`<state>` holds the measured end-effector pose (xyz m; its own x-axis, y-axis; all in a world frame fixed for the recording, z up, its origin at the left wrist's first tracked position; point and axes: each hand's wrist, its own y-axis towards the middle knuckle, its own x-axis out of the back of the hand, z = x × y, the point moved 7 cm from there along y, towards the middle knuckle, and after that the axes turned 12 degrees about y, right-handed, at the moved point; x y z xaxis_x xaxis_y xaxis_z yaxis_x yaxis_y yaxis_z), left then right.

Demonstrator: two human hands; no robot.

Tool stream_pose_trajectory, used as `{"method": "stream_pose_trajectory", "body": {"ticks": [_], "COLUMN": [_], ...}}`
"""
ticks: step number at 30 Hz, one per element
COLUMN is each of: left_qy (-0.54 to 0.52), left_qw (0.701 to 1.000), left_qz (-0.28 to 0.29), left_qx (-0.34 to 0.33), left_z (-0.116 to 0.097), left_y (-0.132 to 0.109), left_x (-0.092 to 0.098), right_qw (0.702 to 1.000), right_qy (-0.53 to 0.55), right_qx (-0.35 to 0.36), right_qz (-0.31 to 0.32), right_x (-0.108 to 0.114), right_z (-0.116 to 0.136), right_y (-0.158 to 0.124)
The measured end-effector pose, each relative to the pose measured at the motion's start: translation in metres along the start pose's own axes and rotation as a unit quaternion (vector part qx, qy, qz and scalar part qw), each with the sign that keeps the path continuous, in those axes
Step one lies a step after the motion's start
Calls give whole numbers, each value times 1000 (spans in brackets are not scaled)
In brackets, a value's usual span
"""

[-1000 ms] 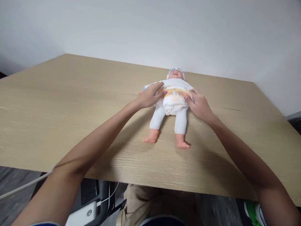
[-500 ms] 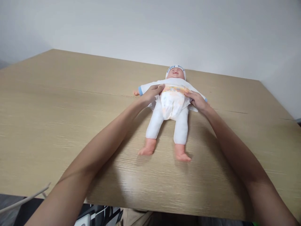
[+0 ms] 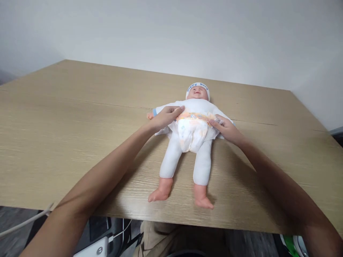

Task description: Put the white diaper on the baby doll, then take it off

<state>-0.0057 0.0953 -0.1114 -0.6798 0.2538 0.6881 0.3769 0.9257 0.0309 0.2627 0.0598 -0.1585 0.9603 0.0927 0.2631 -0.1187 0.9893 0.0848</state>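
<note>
A baby doll point(image 3: 202, 167) lies on its back on the wooden table, feet towards me, in a white suit and a white hat point(image 3: 198, 85) with blue lettering. Around its hips is a white diaper point(image 3: 190, 134) with an orange patterned waistband. My left hand point(image 3: 169, 116) grips the waistband at the left side, thumb on top. At the opposite side my right hand point(image 3: 227, 129) pinches the diaper's edge between thumb and fingers. Both hands partly hide the side tabs, so I cannot tell how they are fastened. White ruffled edges stick out beside the hips.
The table point(image 3: 80, 150) has its front edge close to the doll's feet, and a pale wall point(image 3: 171, 39) rises behind it. A white cable point(image 3: 26, 224) and a white device point(image 3: 93, 249) are below the edge at left. Something green point(image 3: 289, 244) shows at lower right.
The doll has slid towards me with both hands on the diaper, its feet now closer to the front edge. The view has shifted slightly too.
</note>
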Motion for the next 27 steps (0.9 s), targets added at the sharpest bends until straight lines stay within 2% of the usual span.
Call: {"method": "stream_pose_trajectory", "body": {"ticks": [2,5,8,10,12,14,17,21,24,27], "left_qy": [60,186,266,274,275,289,328,364,368,365], "left_qw": [998,974,935,921,915,907,891,888,889,892], "left_qz": [-29,-130,-226,-242,-214,-162,-98,-53,-51,-53], "left_qx": [17,11,-64,-133,-202,-261,-299,-275,-267,-261], "left_z": [4,5,-16,-40,-68,-93,-114,-107,-100,-99], "left_y": [-3,-6,-12,-15,-17,-16,-12,-4,-1,-1], "left_x": [7,23,33,28,12,-12,-48,-73,-77,-77], "right_qw": [999,985,955,941,937,939,948,966,971,975], "right_qy": [-36,-135,-240,-278,-290,-289,-264,-221,-194,-176], "right_qx": [22,76,141,158,152,138,108,17,-35,-56], "right_qz": [-23,-75,-103,-110,-118,-127,-139,-136,-135,-125], "right_x": [6,19,25,26,26,26,28,31,32,32], "right_z": [-3,-6,-2,1,2,0,-6,-18,-23,-25], "right_y": [-19,-49,-74,-82,-82,-78,-71,-69,-70,-70]}}
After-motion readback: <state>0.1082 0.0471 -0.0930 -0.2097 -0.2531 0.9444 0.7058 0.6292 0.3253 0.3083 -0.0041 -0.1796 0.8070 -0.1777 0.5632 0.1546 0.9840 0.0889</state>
